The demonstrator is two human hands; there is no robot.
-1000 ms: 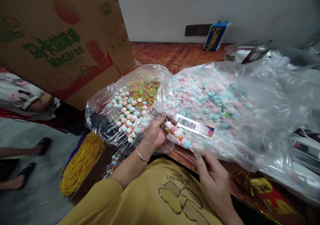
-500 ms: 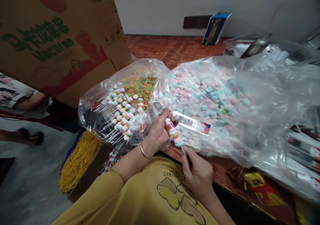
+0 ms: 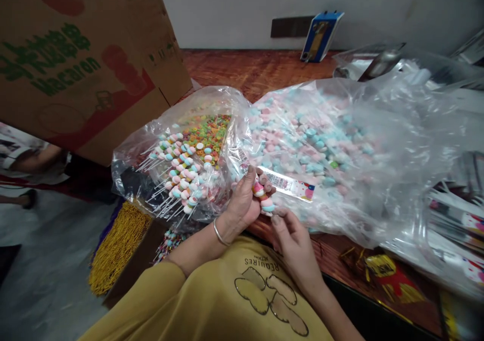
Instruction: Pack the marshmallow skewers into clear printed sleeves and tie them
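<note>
My left hand [image 3: 242,202] is closed around a marshmallow skewer [image 3: 266,205], whose pink, white, yellow and blue pieces sit in a printed clear wrapper. At the skewer's lower end, my right hand [image 3: 293,235] pinches with thumb and fingers; the stick itself is mostly hidden. Just beyond the left fingers, a flat silver printed wrapper [image 3: 291,183] lies on a large clear bag of pink and blue marshmallows [image 3: 302,129]. To the left, a pile of marshmallow skewers [image 3: 183,174] with white sticks rests on another bag, beside colourful cereal rings [image 3: 207,131].
A large cardboard box [image 3: 86,68] stands at the left. A blue device [image 3: 321,36] is against the wall behind the wooden table [image 3: 234,68]. More wrappers [image 3: 459,220] lie at the right. Gold bead strands [image 3: 119,250] hang below left. Another person's arm [image 3: 36,158] shows at the far left.
My right hand has moved slightly up and left, closer to the skewer's lower end. The skewer stays in my left hand. The whole view has shifted a little.
</note>
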